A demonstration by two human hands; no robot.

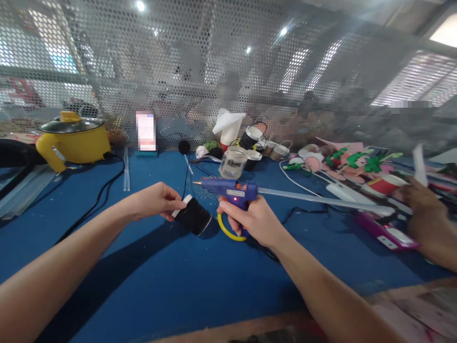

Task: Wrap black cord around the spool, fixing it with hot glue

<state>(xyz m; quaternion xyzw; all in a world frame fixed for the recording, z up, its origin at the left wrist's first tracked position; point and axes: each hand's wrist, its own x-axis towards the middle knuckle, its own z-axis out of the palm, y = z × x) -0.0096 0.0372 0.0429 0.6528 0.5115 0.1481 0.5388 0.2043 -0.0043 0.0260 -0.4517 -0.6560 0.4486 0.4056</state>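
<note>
My left hand (163,201) pinches the white rim of a paper cup (194,216) wound with black yarn. The cup lies tilted on its side, just above or on the blue tabletop. A strand of black yarn (186,176) runs from it up to a dark ball of yarn (184,147). My right hand (252,216) is wrapped round the handle of a blue glue gun (228,188) with a yellow trigger. Its nozzle points left, above and beyond the cup. A long clear glue stick (321,200) sticks out of the gun's back.
A yellow electric pot (76,143) and clear glue sticks (28,193) stand at the left. Behind are a lit phone (146,131) and a plastic jar (233,163). A purple power strip (385,231) lies right, near another person's hand (426,209).
</note>
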